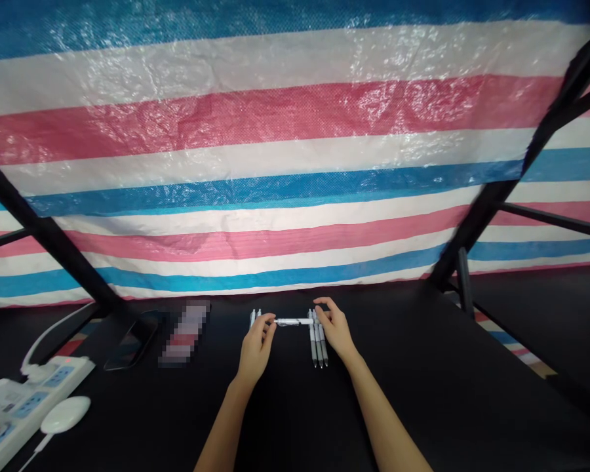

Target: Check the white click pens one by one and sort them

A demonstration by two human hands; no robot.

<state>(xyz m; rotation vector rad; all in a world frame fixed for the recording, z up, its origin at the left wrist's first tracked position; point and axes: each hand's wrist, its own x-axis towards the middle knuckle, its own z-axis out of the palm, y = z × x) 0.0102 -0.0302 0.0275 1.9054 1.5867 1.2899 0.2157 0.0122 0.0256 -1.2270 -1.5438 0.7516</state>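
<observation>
A white pen point(293, 322) lies sideways, its left end pinched between the thumb and fingertips of my left hand point(256, 346). Its right end reaches a row of three white pens with grey grips point(317, 344), which stand side by side with their tips toward me. My right hand point(336, 329) is at the upper right of that row, fingers apart and curved over the pens' top ends. Whether its fingertips touch them I cannot tell. Just behind my left hand, the top ends of two more pens point(254, 316) show; the hand hides the rest.
On the left of the black table point(177, 419) are a dark phone point(132, 342), a blurred-out flat item point(185, 333), a white power strip point(34, 400) and a round white charger point(66, 414). Black frame bars point(476, 229) rise at both sides before a striped sheet point(275, 242).
</observation>
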